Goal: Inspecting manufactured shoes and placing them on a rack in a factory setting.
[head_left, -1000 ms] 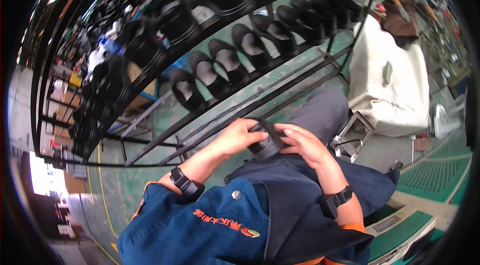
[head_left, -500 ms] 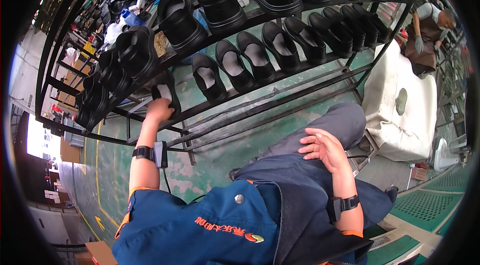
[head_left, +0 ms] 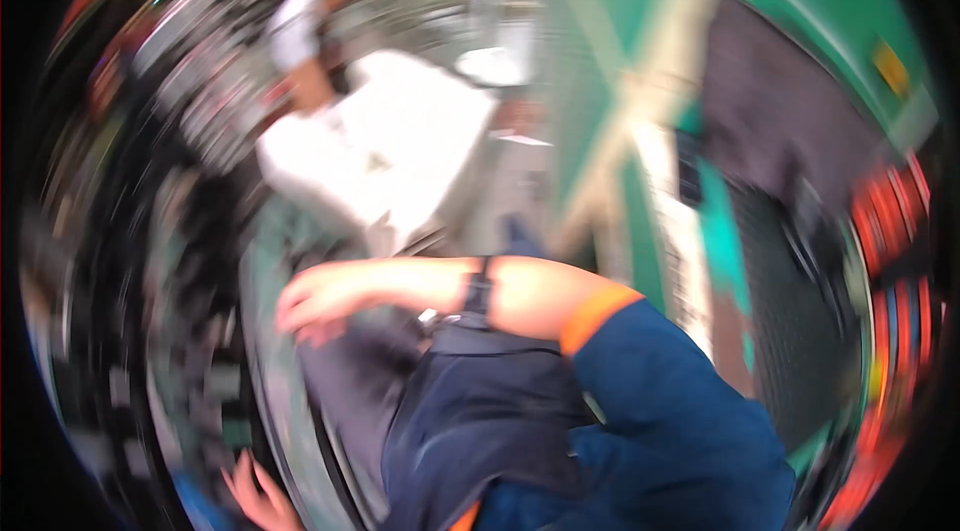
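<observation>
The two hands are apart. The right hand (head_left: 318,303) is out over the knee, palm down, with its fingers loose and a bit bent. I see nothing in it, but its underside is hidden. The left hand (head_left: 262,496) is low down at the left edge, with its fingers spread and nothing seen in them. Part of it is cut off.

The thing nearest the right hand is the grey trousers (head_left: 362,393). They are on the bent leg, just below that hand. I can't tell if the hand touches them or is only above. The blue cloth (head_left: 480,411) lies on the lap, beside the trousers.

The trousers look soft and thin, so I think they would be light, easy to pinch and not slippery. They should not break. The best place to take hold would be a loose fold at the side of the knee, as the top looks pulled tight. The blue cloth looks a bit thicker, and its edge would be the easy part to grip.

Past the right hand is a big white block (head_left: 415,146). On the left are dark shapes (head_left: 200,211), too smeared to name
</observation>
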Demonstrator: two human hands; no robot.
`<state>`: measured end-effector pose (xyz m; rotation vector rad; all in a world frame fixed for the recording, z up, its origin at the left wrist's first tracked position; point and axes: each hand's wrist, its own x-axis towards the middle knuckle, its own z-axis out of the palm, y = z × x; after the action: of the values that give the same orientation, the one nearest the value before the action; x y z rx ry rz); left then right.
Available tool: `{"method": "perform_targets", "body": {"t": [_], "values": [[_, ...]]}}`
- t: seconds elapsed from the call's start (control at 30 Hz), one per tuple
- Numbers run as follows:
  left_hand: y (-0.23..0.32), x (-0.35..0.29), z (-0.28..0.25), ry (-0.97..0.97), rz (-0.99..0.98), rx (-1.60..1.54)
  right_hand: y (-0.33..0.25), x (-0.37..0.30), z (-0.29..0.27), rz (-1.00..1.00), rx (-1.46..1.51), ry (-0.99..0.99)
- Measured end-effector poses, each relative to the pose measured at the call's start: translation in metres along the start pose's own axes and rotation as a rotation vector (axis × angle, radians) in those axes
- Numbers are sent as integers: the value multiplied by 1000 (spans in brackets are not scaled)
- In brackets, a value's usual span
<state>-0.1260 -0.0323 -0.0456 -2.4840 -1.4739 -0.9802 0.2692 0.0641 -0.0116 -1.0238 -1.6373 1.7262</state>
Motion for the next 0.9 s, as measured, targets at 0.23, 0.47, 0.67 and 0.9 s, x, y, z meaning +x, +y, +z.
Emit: {"method": "perform_targets", "body": {"t": [0.23, 0.47, 0.67, 0.9], "values": [[92, 147, 113, -276, 435, -258, -86, -289, -135, 30, -212, 808], [127, 156, 154, -578, 397, -225, -36, -694, -34, 306, -321, 2193], [153, 159, 158, -772, 253, -284, 39, -823, 109, 2023, -743, 1933], [182, 164, 178, -612, 506, -431, 55, -852, 175, 1699, -1205, 1876]]}}
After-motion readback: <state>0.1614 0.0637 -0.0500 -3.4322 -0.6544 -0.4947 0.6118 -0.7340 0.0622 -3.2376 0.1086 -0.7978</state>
